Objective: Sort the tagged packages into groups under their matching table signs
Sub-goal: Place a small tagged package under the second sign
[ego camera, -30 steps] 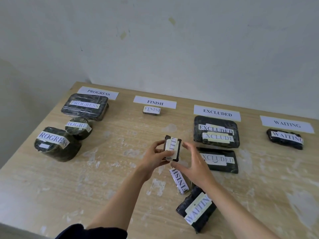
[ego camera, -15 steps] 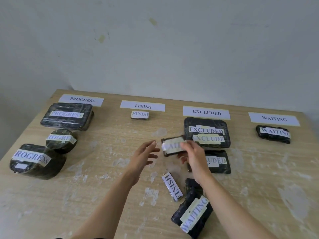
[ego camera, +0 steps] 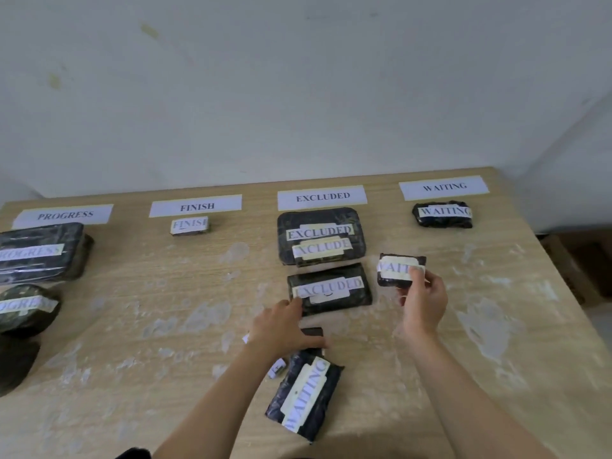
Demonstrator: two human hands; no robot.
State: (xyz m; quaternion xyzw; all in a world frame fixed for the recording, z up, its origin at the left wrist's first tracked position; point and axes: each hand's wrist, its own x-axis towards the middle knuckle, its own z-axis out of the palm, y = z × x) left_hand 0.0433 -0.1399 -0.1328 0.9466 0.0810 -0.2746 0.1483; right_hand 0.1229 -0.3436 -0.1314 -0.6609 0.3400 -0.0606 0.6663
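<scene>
Most packages lie under their signs, the right hand (ego camera: 424, 301) has its fingers (ego camera: 418, 274) clamped on a small WAITING package (ego camera: 399, 270) short of the WAITING sign (ego camera: 443, 187), while the left hand (ego camera: 281, 329), fingers spread, reaches the unsorted ones, including a large WAITING package (ego camera: 306, 397), on the near tabletop (ego camera: 165, 326)

WAITING column: bare table (ego camera: 516, 293) from the tagged package (ego camera: 442, 215) at the far edge toward the near edge; right hand (ego camera: 425, 301) holds a small WAITING package (ego camera: 399, 270) at its left margin.
EXCLUDED column: two packages (ego camera: 320, 236) (ego camera: 329, 289) fill the far half.
Middle near: left hand (ego camera: 281, 329) over small pieces, large WAITING package (ego camera: 306, 394) just beside.
FINISH column: open behind the little package (ego camera: 189, 225).
Left edge: PROGRESS packages (ego camera: 41, 251) crowd it.
</scene>
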